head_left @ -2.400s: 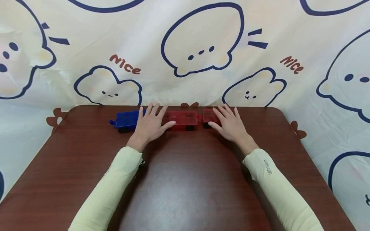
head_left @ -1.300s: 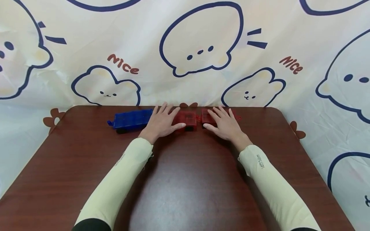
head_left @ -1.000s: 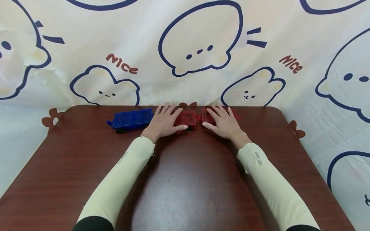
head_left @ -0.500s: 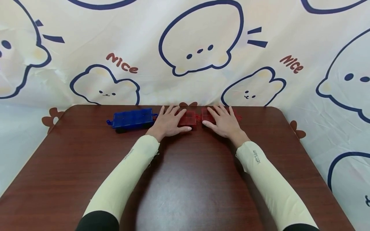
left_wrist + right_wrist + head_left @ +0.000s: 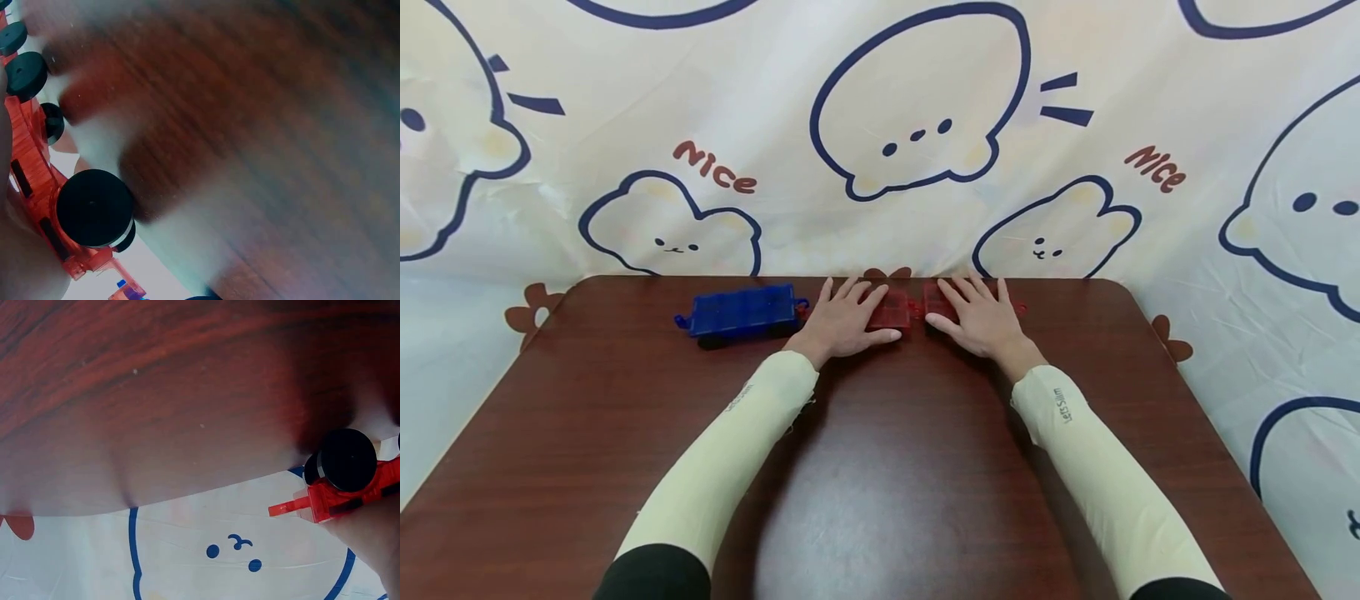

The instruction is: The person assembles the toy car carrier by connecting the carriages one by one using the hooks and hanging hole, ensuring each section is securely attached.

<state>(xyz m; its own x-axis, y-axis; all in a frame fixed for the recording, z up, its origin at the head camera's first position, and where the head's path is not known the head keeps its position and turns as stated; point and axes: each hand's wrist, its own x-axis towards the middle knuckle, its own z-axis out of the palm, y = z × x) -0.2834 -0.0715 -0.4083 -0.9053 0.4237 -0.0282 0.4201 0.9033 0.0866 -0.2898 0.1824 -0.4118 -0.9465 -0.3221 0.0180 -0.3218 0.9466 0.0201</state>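
Observation:
Along the table's far edge stand a blue toy train wagon (image 5: 741,312) and two see-through red ones in a row. My left hand (image 5: 842,321) lies with spread fingers over the middle red wagon (image 5: 892,310), hiding its left part. On the right-hand red wagon (image 5: 934,302) rests my right hand (image 5: 981,321), its fingers also spread and fairly straight. A small red coupling (image 5: 915,309) shows between the red wagons. Black wheels (image 5: 94,209) show under the middle wagon in the left wrist view. In the right wrist view, a red hook (image 5: 290,507) sticks out from the wagon's end.
The brown wooden table (image 5: 865,467) has rounded far corners. Directly behind it hangs a pale cloth (image 5: 790,125) printed with cartoon outlines. The blue wagon's left hook (image 5: 682,321) points towards the table's left side.
My left hand has moved right, from over the blue and red wagons' joint onto the middle red wagon, uncovering the blue one. My right hand has shifted slightly left.

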